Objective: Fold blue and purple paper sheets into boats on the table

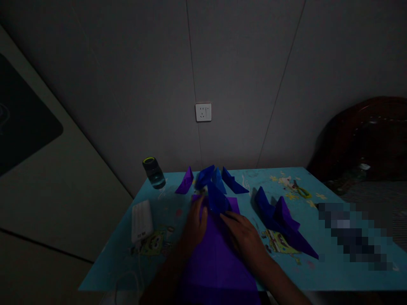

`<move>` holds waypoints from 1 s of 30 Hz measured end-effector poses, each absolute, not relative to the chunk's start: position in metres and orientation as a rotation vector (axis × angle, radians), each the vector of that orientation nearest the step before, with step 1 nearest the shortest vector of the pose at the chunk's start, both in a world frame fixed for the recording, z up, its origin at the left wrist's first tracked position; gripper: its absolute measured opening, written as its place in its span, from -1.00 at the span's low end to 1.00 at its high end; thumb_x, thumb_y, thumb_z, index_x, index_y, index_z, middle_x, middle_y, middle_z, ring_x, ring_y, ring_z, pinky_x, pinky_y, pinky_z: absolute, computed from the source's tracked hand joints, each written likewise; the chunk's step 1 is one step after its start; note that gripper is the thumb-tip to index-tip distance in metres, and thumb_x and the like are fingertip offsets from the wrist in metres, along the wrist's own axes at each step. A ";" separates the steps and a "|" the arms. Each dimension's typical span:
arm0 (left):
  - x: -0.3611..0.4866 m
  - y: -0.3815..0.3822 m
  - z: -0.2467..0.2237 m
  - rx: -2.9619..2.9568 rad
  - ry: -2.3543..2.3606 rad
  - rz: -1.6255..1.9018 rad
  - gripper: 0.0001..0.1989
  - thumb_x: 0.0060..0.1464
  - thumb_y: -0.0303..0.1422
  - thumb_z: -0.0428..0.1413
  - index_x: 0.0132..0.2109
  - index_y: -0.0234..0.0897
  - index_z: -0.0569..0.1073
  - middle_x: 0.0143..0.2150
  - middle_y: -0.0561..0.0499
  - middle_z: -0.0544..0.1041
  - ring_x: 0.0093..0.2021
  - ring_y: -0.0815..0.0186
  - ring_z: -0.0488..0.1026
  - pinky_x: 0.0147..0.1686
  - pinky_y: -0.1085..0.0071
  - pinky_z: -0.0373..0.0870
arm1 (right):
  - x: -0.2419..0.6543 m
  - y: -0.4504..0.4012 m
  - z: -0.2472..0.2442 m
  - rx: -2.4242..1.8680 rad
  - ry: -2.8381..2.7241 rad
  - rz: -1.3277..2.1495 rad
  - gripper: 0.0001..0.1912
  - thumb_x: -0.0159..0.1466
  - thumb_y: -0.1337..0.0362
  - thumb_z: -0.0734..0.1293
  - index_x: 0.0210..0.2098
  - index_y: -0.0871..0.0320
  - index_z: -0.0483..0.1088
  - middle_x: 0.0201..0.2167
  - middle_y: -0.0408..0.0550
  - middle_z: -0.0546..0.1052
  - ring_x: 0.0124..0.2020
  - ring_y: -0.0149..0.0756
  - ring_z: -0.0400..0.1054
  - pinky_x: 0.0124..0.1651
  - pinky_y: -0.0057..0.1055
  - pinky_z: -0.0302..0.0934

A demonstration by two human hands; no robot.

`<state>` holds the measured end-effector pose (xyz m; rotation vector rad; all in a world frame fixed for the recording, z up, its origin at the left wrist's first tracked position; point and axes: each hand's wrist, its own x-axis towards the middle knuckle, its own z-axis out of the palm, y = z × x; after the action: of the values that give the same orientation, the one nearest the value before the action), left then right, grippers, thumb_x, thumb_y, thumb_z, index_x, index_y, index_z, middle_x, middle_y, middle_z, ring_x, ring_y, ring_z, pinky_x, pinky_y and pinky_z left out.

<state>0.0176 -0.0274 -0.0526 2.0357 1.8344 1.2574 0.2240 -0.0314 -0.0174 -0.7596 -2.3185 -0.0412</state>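
A purple sheet of paper (216, 254) lies flat at the table's middle and reaches its front edge. A dark blue folded paper boat (218, 200) is at the sheet's far end, between my hands. My left hand (196, 220) is just left of the boat, thumb and fingers apart, holding nothing. My right hand (243, 233) has its fingertips at the boat's lower right side; whether they grip it is hard to see in the dim light. Behind stand a small purple boat (186, 182) and several blue folded pieces (233, 182).
A larger blue-purple boat (280, 220) lies on the right of the table (337, 258). At the left are a white power bank (142, 221) with a cable and a dark bottle (154, 173). Yellow-green scissors (302, 192) rest at the back right, near a blurred-out object.
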 end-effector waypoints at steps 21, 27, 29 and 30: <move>0.035 -0.036 -0.050 1.802 1.562 1.334 -0.53 0.12 -0.52 0.06 0.18 -0.19 0.31 0.10 -0.15 0.46 0.15 0.12 0.41 0.17 0.11 0.33 | 0.204 -0.029 -0.042 -1.078 -1.737 0.929 -0.73 0.32 0.22 0.24 -0.07 0.13 0.48 -0.16 0.05 0.61 -0.13 -0.12 0.51 -0.02 -0.22 0.37; 0.040 -0.038 -0.051 1.840 1.538 1.292 -0.37 0.04 -0.52 0.14 0.26 -0.22 0.23 0.19 -0.18 0.38 0.23 0.09 0.33 0.22 0.09 0.27 | 0.207 -0.023 -0.047 -1.051 -1.589 1.068 -0.75 0.24 0.28 0.24 -0.11 0.16 0.40 -0.26 -0.01 0.58 -0.25 -0.18 0.49 -0.17 -0.30 0.37; 0.041 -0.040 -0.049 1.870 1.520 1.264 -0.33 0.03 -0.51 0.16 0.29 -0.20 0.20 0.20 -0.17 0.35 0.24 0.09 0.30 0.24 0.10 0.27 | 0.206 -0.024 -0.046 -1.071 -1.604 1.021 -0.78 0.25 0.24 0.26 -0.12 0.15 0.37 -0.31 -0.04 0.56 -0.30 -0.19 0.46 -0.24 -0.33 0.34; 0.041 -0.041 -0.047 1.888 1.511 1.253 -0.32 0.04 -0.51 0.15 0.30 -0.18 0.19 0.22 -0.17 0.33 0.26 0.09 0.29 0.24 0.10 0.27 | 0.206 -0.024 -0.046 -1.099 -1.623 0.983 -0.78 0.25 0.22 0.27 -0.13 0.14 0.36 -0.34 -0.06 0.54 -0.34 -0.20 0.45 -0.28 -0.35 0.32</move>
<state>0.0410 -0.0411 -0.0472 1.8875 1.5113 1.2530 0.2060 -0.0239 -0.0457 -1.0993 -1.6233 0.9834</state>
